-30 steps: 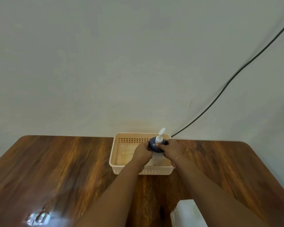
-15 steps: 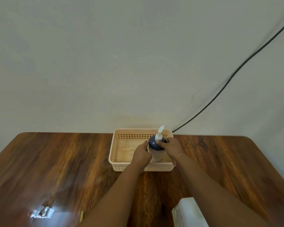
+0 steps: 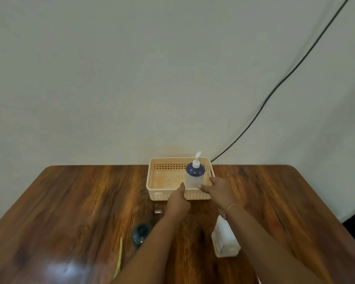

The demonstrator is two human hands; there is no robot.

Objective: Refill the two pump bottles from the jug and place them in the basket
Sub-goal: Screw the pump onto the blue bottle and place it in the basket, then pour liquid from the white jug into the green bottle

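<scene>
A clear pump bottle [image 3: 194,177] with a dark blue collar and white pump head stands upright in the right half of the cream basket [image 3: 158,194]. My left hand [image 3: 177,202] hovers just in front of the basket, fingers loosely curled, holding nothing. My right hand [image 3: 220,189] is by the basket's front right corner, fingers apart, close to the bottle but off it. A white jug [image 3: 224,238] stands near my right forearm. A second bottle [image 3: 140,234], dark blue on top, stands at the lower left of my left arm, without a pump.
The basket sits at the far edge of the brown wooden table [image 3: 70,201], against the wall. A thin yellow-green stick [image 3: 119,257] lies near the table's front. A small clear object [image 3: 157,210] rests in front of the basket. A black cable [image 3: 275,89] runs down the wall.
Both hands were gripping the pump bottle over the basket; they have let go and drawn back toward me, and the bottle stands in the basket. The view has tilted down.
</scene>
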